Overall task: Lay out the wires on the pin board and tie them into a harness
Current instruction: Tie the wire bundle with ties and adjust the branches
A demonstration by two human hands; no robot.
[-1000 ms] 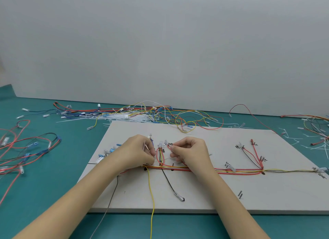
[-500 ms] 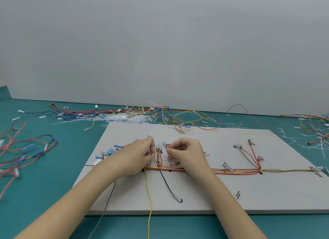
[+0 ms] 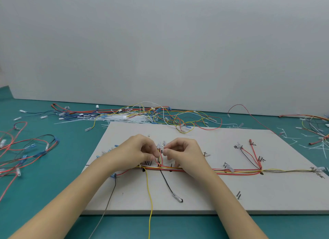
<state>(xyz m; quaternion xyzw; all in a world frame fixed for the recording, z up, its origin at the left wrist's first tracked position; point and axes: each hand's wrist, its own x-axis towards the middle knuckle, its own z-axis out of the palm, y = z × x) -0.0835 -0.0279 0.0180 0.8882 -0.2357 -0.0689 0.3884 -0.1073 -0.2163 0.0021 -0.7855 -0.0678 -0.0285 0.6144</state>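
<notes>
A white pin board [image 3: 195,196] lies on the teal table. A bundle of red, yellow and white wires [image 3: 236,172] runs left to right across it, with branches up to labelled pins. My left hand [image 3: 135,152] and my right hand [image 3: 183,152] meet at a short upright branch of red and yellow wires [image 3: 159,161] with clear terminals on top. Both hands pinch at this branch with curled fingers; what exactly sits between the fingertips is too small to tell. A yellow wire [image 3: 150,199] and a black wire [image 3: 167,185] hang down toward the front edge.
Loose wires and white cable ties are piled behind the board [image 3: 142,115]. More wire loops lie at the left [image 3: 26,149] and far right [image 3: 313,126]. A grey wire [image 3: 106,205] runs off the board's front edge. A grey wall stands behind.
Both hands have stayed at the same upright branch, fingertips shifting slightly closer together. The view has drifted a little.
</notes>
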